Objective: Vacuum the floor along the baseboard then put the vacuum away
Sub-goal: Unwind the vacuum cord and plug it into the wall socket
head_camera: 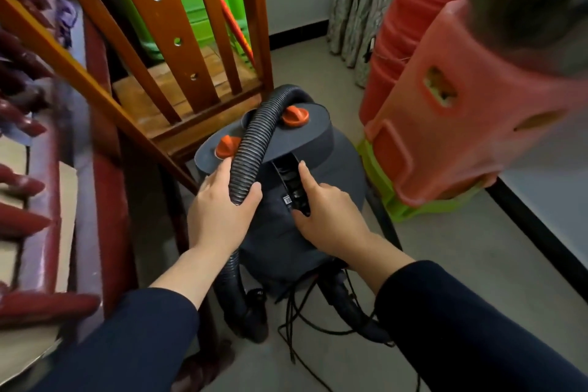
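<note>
Two grips: left hand [219, 216] on hose [254, 143] arching away over the vacuum [334, 169], right hand [331, 213] on its handle [291, 183].

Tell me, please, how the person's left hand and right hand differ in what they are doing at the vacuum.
The left hand grips the ribbed hose, thumb over it; the right hand pinches the black latch on the vacuum. The left hand sits nearer the wooden chair, the right hand nearer the red stools. Both rest against the vacuum, and both arms wear dark sleeves.
</note>
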The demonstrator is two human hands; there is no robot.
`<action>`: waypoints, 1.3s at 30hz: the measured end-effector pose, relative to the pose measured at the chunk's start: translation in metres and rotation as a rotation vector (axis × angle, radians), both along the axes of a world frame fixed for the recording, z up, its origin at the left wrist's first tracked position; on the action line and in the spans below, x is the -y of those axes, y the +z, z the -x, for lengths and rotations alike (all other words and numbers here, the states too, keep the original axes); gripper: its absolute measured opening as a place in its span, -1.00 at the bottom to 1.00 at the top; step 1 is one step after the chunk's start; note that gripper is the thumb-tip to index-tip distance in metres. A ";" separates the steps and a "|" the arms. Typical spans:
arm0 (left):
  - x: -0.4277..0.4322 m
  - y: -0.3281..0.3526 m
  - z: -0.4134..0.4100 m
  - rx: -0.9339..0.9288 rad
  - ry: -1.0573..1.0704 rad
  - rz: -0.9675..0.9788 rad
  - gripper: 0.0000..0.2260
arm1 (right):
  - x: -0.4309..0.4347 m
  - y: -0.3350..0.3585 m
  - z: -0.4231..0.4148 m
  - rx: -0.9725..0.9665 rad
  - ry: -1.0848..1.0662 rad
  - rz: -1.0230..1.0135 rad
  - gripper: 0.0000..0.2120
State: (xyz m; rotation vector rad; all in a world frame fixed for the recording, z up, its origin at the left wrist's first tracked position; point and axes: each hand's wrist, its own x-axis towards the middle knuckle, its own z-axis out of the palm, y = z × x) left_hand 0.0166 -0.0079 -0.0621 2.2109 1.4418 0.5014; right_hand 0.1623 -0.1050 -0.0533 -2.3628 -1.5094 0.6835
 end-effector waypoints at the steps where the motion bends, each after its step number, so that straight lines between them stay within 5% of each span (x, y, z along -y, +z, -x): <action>1: 0.005 0.000 0.001 0.000 -0.005 -0.009 -0.53 | 0.004 0.000 -0.001 0.000 0.000 0.008 -0.21; 39: 0.272 0.016 0.100 -0.109 -0.257 0.086 -0.46 | 0.303 0.006 0.114 0.057 -0.110 0.052 -0.08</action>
